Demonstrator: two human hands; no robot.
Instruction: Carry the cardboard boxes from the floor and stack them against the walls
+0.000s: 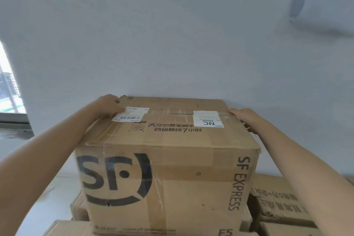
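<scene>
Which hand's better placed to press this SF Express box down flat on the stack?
Probably the left hand: its fingers curl onto the top of the SF Express box, beside the barcode label. The right hand holds the far right edge.

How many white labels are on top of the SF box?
2. On the SF box, the barcode label lies left, beside the left hand; the NC label lies right, near the right hand. Others may be hidden.
</scene>
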